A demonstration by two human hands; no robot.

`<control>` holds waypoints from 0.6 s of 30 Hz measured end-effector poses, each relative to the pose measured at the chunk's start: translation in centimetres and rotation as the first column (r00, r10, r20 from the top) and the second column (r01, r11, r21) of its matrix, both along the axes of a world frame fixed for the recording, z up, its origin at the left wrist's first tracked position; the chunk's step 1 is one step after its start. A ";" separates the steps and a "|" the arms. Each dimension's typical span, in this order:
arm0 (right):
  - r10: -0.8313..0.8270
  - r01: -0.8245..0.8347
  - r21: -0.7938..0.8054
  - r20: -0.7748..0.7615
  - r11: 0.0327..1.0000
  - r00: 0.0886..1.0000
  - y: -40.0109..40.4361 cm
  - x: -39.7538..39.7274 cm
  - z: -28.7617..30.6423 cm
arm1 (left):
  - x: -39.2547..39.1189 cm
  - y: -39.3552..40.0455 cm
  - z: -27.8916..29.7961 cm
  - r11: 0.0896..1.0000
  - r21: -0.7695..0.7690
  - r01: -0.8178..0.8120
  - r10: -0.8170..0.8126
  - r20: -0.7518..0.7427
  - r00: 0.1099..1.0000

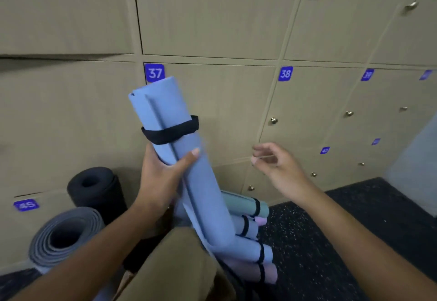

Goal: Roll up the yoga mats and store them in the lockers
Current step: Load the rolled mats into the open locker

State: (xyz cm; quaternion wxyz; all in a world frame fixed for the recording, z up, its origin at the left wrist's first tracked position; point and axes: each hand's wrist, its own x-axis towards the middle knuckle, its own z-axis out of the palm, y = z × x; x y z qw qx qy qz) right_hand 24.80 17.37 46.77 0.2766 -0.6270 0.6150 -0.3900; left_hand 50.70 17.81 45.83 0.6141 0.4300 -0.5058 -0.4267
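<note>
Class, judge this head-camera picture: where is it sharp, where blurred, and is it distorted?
Head view: the number 37 plate reads sharply; the number 45 plate is smeared by blur; the right hand has soft fingers; the beige locker doors' seams bow with wide-angle distortion; lighting is even, without glare.

held mat (165, 111) light blue | strap (170, 131) black | lockers (212, 16) beige | number tags (154, 72) blue, white digits | floor (319, 241) black, speckled

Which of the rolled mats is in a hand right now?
The light blue mat with the black strap, held upright by the left hand. The others stand or lie on the floor, untouched.
</note>
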 end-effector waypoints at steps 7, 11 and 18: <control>0.193 -0.190 0.056 -0.046 0.980 0.980 -11.1 5.2 -1.8 | 3.0 -1.5 -1.9 0.971 -0.001 -0.241 0.241 0.030 0.970; 0.269 -0.264 0.086 -0.064 0.961 0.961 -16.5 9.1 -2.5 | 3.7 -2.2 -6.2 0.950 0.064 -0.304 0.304 0.017 0.953; 0.336 -0.334 0.109 -0.003 0.936 0.942 -20.6 16.4 -3.7 | 4.0 -4.1 -13.2 0.909 0.248 -0.334 0.360 -0.066 0.931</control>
